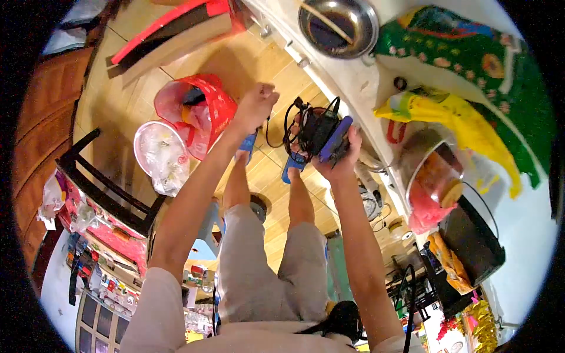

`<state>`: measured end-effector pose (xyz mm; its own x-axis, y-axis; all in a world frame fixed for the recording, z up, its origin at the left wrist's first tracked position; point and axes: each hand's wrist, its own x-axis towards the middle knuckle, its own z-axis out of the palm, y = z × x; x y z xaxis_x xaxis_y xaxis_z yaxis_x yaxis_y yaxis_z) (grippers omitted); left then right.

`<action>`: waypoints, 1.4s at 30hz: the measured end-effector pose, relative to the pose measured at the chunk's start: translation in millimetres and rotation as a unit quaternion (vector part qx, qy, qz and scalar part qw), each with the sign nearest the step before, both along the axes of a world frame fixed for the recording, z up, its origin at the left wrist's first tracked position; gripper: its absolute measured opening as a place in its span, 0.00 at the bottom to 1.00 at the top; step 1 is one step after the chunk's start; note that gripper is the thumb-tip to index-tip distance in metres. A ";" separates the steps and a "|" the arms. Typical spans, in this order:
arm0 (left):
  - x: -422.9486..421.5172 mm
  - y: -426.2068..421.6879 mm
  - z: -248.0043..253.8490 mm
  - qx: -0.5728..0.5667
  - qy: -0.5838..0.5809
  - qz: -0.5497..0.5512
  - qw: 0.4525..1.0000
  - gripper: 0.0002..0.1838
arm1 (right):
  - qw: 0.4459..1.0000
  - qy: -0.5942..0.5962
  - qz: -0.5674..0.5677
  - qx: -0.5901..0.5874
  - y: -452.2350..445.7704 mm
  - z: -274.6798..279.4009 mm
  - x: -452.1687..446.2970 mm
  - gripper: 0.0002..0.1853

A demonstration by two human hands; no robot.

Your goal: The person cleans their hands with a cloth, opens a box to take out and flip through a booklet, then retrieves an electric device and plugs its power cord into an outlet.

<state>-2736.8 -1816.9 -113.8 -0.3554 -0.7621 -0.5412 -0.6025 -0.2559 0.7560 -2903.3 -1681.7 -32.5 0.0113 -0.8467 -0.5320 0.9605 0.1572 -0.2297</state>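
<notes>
My right hand (341, 154) holds a bundle of things: a black object with coiled black cable (315, 128) and a blue-purple brush-like item (336, 140) lying against the palm. The fingers wrap round the bundle from below and from its right side. My left hand (258, 106) is raised to the left of the bundle, apart from it, with its fingers curled together. Whether anything small is between those fingers is hidden. A loose end of black cable hangs between the two hands. Below my left hand stands a red bag (220, 112) with items inside.
Beside the red bag is a white bin (141, 147) lined with clear plastic. A black chair frame (112, 191) stands at left. On the counter at right are a metal pan (321, 41), a green bag (447, 53), a yellow bag (453, 115) and a container (432, 162).
</notes>
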 end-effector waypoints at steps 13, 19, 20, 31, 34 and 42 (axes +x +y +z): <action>-93.7 -17.4 -160.0 -0.132 0.123 -0.049 0.982 0.24 | 0.979 0.128 -0.060 0.147 49.4 -127.7 31.1 0.44; -46.1 51.8 -163.5 -0.128 0.126 0.018 0.984 0.23 | 0.980 0.155 -0.048 0.116 41.2 -95.2 41.9 0.45; -38.2 64.7 -168.5 -0.104 0.149 0.032 0.983 0.23 | 0.983 0.155 -0.025 0.100 41.8 -87.9 43.2 0.45; 4.7 230.5 -157.3 -0.139 0.409 0.139 0.891 0.18 | 0.984 0.106 0.089 0.110 70.5 -65.0 75.1 0.51; 49.5 109.8 81.9 0.534 0.327 0.570 0.532 0.24 | 0.978 0.122 0.122 0.119 80.6 -65.8 77.6 0.48; 70.5 203.7 -151.5 0.165 0.120 0.227 0.952 0.16 | 0.985 0.083 0.109 0.101 68.5 -52.4 95.4 0.45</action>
